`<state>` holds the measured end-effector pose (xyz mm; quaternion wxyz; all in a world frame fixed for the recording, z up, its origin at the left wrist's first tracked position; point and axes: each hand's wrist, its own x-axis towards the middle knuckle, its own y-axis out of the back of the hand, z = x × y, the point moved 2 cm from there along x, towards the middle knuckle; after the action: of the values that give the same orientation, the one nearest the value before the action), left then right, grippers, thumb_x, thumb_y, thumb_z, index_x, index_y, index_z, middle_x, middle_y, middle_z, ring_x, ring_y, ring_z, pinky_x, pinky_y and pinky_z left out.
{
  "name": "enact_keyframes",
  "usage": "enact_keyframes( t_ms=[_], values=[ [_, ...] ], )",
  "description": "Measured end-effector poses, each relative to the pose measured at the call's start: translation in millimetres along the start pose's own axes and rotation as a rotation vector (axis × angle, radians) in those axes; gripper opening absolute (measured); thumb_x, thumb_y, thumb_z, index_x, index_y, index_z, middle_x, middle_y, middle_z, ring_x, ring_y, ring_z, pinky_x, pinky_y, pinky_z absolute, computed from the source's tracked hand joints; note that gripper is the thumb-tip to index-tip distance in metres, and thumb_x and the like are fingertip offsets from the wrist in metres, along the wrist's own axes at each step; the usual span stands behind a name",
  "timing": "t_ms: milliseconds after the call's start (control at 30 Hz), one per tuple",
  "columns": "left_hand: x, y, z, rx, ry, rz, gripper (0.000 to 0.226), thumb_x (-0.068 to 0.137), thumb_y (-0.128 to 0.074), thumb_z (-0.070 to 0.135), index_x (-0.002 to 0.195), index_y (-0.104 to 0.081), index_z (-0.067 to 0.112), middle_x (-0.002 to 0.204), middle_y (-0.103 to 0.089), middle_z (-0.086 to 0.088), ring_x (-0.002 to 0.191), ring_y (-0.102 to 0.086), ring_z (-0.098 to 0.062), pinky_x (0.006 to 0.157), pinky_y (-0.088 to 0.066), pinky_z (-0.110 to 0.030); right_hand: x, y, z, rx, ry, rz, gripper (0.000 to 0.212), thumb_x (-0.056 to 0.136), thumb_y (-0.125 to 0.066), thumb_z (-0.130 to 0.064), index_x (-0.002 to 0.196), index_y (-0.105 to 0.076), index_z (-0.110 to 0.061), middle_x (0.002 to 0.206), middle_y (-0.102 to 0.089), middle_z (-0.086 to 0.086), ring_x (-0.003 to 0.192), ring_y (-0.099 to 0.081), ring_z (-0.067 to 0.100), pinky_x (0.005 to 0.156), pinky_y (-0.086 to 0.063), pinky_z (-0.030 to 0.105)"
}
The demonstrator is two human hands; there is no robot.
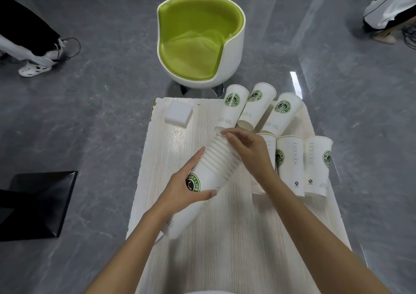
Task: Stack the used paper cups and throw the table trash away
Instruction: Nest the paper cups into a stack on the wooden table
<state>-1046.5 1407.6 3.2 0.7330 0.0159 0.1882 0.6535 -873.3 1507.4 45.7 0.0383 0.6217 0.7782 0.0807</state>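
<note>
A long stack of nested white paper cups with green coffee logos lies tilted across the pale wooden table. My left hand grips the stack's lower part around the logo. At the stack's upper end, my right hand has its fingers curled over the rims. Three loose cups lie on their sides at the far right of the table. Three more cups stand just right of my right hand, one partly hidden behind it.
A white foam block sits at the table's far left corner. A green and white tub chair stands beyond the table. A black base plate lies on the grey floor at left. People's legs show at both upper corners.
</note>
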Motion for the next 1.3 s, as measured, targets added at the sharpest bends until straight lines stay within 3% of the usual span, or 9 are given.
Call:
enact_keyframes(
  t_ms=[200, 333, 600, 867, 1000, 1100, 1167, 1233, 1300],
  values=[
    [7, -10, 0, -0.028, 0.024, 0.010, 0.103, 0.072, -0.087, 0.017, 0.149, -0.025, 0.045, 0.138, -0.041, 0.036, 0.115, -0.045, 0.023, 0.085, -0.040, 0.001, 23, 45, 24, -0.159, -0.047, 0.061, 0.012, 0.091, -0.058, -0.008, 0.094, -0.070, -0.011, 0.079, -0.069, -0.003, 0.070, -0.063, 0.003, 0.074, -0.051, 0.023],
    [10, -15, 0, -0.036, 0.039, 0.019, 0.102, 0.072, -0.086, 0.016, 0.150, -0.025, 0.043, 0.138, -0.041, 0.035, 0.116, -0.045, 0.023, 0.085, -0.039, 0.001, 41, 69, 50, -0.399, -0.079, 0.033, 0.011, 0.091, -0.059, -0.015, 0.094, -0.070, -0.017, 0.084, -0.070, -0.003, 0.082, -0.064, 0.011, 0.078, -0.049, 0.024],
    [15, -16, -2, -0.021, 0.063, 0.025, 0.102, 0.072, -0.086, 0.020, 0.149, -0.025, 0.045, 0.140, -0.038, 0.035, 0.118, -0.043, 0.022, 0.086, -0.040, 0.000, 68, 83, 71, -0.743, -0.128, -0.123, 0.018, 0.093, -0.056, -0.014, 0.106, -0.068, -0.012, 0.111, -0.065, 0.004, 0.103, -0.058, 0.019, 0.085, -0.038, 0.024],
    [18, -10, -4, -0.017, 0.069, 0.031, 0.102, 0.071, -0.087, 0.024, 0.149, -0.025, 0.046, 0.143, -0.036, 0.037, 0.122, -0.041, 0.021, 0.089, -0.038, 0.001, 74, 75, 81, -0.743, -0.261, -0.227, 0.019, 0.092, -0.055, -0.012, 0.089, -0.070, -0.022, 0.102, -0.069, 0.001, 0.093, -0.062, 0.019, 0.084, -0.047, 0.034],
    [16, -8, -6, -0.012, 0.070, 0.038, 0.102, 0.071, -0.087, 0.023, 0.150, -0.025, 0.045, 0.143, -0.036, 0.036, 0.122, -0.041, 0.021, 0.089, -0.037, 0.002, 69, 71, 82, -0.708, -0.254, -0.228, 0.023, 0.091, -0.056, -0.008, 0.085, -0.070, -0.024, 0.103, -0.069, -0.001, 0.088, -0.064, 0.023, 0.077, -0.046, 0.030],
    [14, -6, -7, -0.015, 0.069, 0.042, 0.102, 0.071, -0.087, 0.022, 0.150, -0.025, 0.045, 0.143, -0.036, 0.037, 0.123, -0.040, 0.021, 0.090, -0.038, 0.001, 66, 69, 83, -0.687, -0.243, -0.214, 0.021, 0.091, -0.057, -0.009, 0.086, -0.072, -0.022, 0.093, -0.071, 0.004, 0.085, -0.064, 0.026, 0.076, -0.047, 0.030],
    [13, -4, -7, -0.016, 0.068, 0.048, 0.102, 0.071, -0.087, 0.022, 0.149, -0.025, 0.045, 0.143, -0.035, 0.037, 0.122, -0.039, 0.023, 0.090, -0.036, 0.002, 63, 69, 81, -0.681, -0.219, -0.195, 0.021, 0.091, -0.056, -0.009, 0.087, -0.073, -0.021, 0.089, -0.071, 0.002, 0.076, -0.062, 0.023, 0.068, -0.044, 0.022],
    [11, -3, -7, -0.013, 0.066, 0.052, 0.101, 0.072, -0.086, 0.021, 0.149, -0.026, 0.046, 0.141, -0.034, 0.041, 0.121, -0.038, 0.025, 0.090, -0.035, 0.004, 60, 68, 76, -0.661, -0.195, -0.174, 0.022, 0.091, -0.056, -0.009, 0.086, -0.072, -0.023, 0.083, -0.067, -0.002, 0.064, -0.053, 0.008, 0.057, -0.035, 0.010],
    [10, -2, -8, -0.012, 0.066, 0.053, 0.101, 0.072, -0.086, 0.022, 0.149, -0.026, 0.046, 0.138, -0.034, 0.045, 0.120, -0.038, 0.025, 0.089, -0.035, 0.004, 56, 68, 72, -0.637, -0.187, -0.157, 0.021, 0.091, -0.056, -0.009, 0.088, -0.073, -0.021, 0.080, -0.063, -0.006, 0.061, -0.048, 0.001, 0.058, -0.033, 0.005]
  ],
)
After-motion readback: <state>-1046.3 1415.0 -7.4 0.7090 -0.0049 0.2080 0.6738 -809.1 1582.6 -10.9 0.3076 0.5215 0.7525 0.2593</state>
